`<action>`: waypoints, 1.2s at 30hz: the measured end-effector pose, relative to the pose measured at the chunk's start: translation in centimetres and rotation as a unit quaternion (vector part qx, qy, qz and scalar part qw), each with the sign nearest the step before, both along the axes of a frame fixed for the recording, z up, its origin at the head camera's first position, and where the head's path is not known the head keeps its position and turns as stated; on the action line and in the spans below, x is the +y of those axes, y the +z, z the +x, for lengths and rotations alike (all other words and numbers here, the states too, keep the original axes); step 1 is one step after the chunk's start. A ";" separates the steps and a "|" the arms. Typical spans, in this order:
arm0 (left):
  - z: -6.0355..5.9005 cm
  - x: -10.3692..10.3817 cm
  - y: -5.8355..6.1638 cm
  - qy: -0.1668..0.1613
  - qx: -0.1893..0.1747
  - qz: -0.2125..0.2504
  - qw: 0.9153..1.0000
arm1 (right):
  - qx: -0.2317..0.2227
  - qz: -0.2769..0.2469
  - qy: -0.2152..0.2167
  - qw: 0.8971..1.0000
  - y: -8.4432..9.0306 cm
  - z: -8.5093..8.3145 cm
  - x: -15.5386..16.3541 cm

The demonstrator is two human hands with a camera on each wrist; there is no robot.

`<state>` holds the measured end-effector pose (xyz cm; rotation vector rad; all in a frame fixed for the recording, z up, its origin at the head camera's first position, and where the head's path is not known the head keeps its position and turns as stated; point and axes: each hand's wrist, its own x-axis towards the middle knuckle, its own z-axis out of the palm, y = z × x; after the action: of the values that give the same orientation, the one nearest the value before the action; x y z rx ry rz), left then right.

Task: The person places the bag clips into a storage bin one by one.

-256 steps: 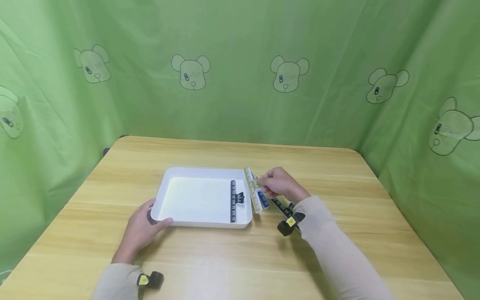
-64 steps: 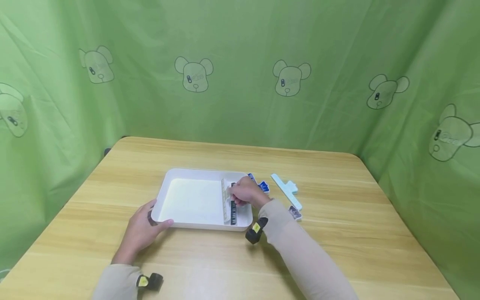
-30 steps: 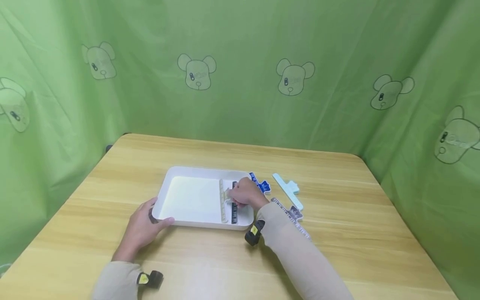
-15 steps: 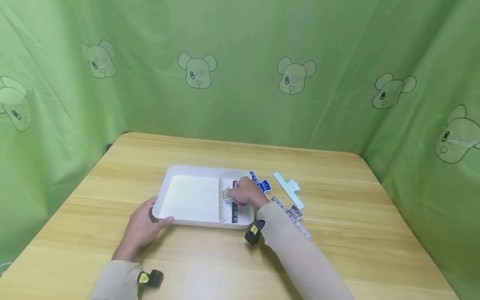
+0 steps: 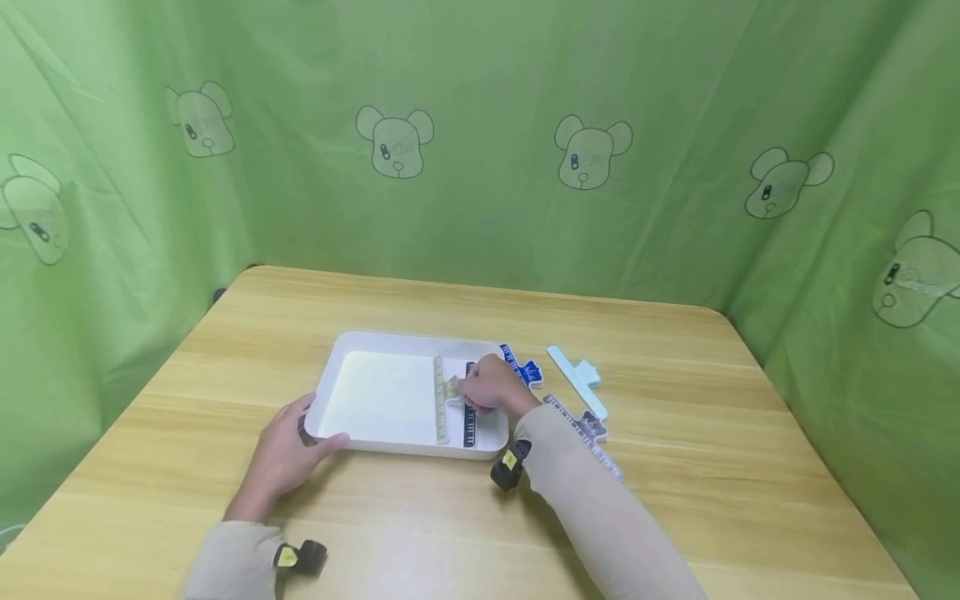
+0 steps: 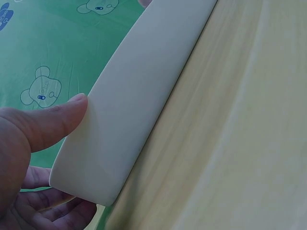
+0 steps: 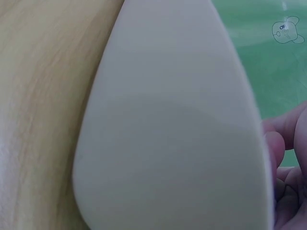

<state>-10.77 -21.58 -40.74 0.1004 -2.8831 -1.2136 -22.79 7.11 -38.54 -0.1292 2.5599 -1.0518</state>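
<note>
A white tray (image 5: 375, 446) lies on the table, and my left hand (image 5: 281, 454) grips its front left corner. In the left wrist view the thumb (image 6: 62, 120) presses near the rim while the other fingers wrap the corner's far side. Inside the tray, a beige clip (image 5: 440, 408) with a piano-key pattern lies left of a black clip (image 5: 469, 425). My right hand (image 5: 491, 385) reaches over the right rim and pinches the beige clip's handle, covering the black clip's middle. In the right wrist view the tray wall hides the clips.
Right of the tray, a blue clip (image 5: 530, 372), a light-blue clip (image 5: 579, 382) and a grey clip (image 5: 588, 433) lie on the wooden table (image 5: 420, 533). The right forearm partly overlaps the grey clip. A green curtain (image 5: 480, 225) hangs behind.
My right hand has brought the beige clip from beyond the tray's right edge into the tray, left of the black clip. Lately it has shifted slightly left. My left hand keeps its grip.
</note>
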 end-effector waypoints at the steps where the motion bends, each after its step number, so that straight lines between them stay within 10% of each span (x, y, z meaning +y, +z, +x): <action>1: 0.0 0.0 0.0 0.000 0.000 0.001 1.000 | 0.002 0.000 0.000 1.000 0.0 0.0 0.0; 36: -0.3 -0.2 -0.5 -0.005 0.014 0.006 1.000 | -0.002 -0.004 -0.007 1.000 0.2 0.0 0.3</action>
<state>-11.05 -21.75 -41.20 0.0683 -2.8562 -1.2236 -22.76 7.37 -38.35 -0.1098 2.5569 -1.0660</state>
